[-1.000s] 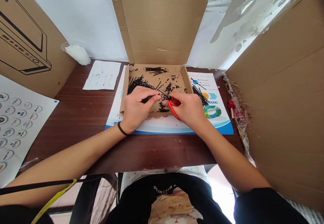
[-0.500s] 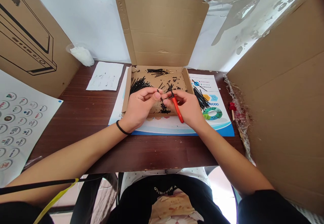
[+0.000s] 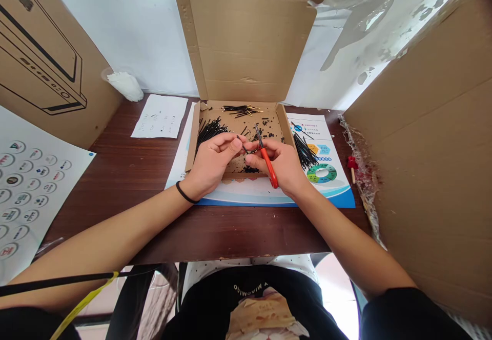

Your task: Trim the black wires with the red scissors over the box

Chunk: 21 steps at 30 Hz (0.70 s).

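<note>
My left hand (image 3: 213, 160), with a black band on its wrist, pinches a thin short black wire (image 3: 242, 144) between thumb and forefinger. Close beside it, my right hand (image 3: 282, 164) is curled around a red-handled hand tool (image 3: 269, 168) with slim dark jaws pointing away from me. Whether the tool is scissors or a wire stripper I cannot tell. The right thumb and fingertips come together near the wire's other end; their exact contact is hidden. Both hands are over the front of an open cardboard box (image 3: 286, 124).
Inside the box lie a pile of black wires (image 3: 211, 128), a bundle with gold-coloured ends (image 3: 240, 109) and black scraps (image 3: 265, 121). More black wires (image 3: 305, 150) lie right of the box on a printed sheet (image 3: 338, 196). Cardboard panels (image 3: 430, 140) flank the table.
The red-handled tool has turned slightly and its jaws sit a little higher. The wire between my fingers now slants more toward my right hand. Both arms stay nearly where they were.
</note>
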Each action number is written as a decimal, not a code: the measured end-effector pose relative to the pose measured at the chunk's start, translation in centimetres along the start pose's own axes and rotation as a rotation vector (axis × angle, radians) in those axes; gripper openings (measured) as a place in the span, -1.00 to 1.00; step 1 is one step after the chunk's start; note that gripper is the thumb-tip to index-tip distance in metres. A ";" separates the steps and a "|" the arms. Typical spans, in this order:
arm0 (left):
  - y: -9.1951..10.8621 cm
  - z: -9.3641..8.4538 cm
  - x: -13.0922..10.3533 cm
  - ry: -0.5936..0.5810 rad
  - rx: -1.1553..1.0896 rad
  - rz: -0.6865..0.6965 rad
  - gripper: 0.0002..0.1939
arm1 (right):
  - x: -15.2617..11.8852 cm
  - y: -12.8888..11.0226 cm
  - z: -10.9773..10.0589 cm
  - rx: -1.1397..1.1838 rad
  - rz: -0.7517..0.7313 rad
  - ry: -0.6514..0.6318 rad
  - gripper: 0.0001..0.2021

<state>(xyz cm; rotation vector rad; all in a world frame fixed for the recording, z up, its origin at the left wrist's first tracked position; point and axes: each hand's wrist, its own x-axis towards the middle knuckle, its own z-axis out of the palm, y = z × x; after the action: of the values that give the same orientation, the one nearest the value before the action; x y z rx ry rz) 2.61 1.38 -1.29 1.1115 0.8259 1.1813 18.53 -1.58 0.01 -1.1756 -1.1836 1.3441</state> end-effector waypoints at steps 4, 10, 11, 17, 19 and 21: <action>0.2 0.2 -0.1 -0.009 -0.004 -0.003 -0.68 | -0.1 -0.1 0.0 -0.009 -0.001 -0.005 -0.54; 0.6 0.2 -0.1 -0.004 -0.016 -0.049 -0.70 | -0.1 -0.2 0.1 -0.027 -0.011 -0.007 -0.56; 0.6 0.2 -0.1 -0.004 -0.023 -0.063 -0.69 | -0.1 -0.3 0.1 -0.035 -0.016 -0.008 -0.57; 0.7 0.1 0.0 -0.014 -0.059 -0.081 -0.69 | 0.0 -0.1 0.1 -0.060 -0.036 0.011 -0.57; 0.5 0.1 0.1 -0.005 -0.056 -0.058 -0.69 | 0.0 -0.1 0.1 -0.038 -0.039 0.018 -0.56; 0.4 0.1 0.1 0.028 -0.032 -0.031 -0.66 | 0.0 0.0 0.1 -0.039 -0.056 0.028 -0.57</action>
<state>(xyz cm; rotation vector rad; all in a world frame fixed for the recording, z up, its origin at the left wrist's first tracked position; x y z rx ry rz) 2.61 1.49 -0.91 1.0547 0.8405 1.1829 18.40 -1.60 0.07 -1.1767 -1.2184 1.2642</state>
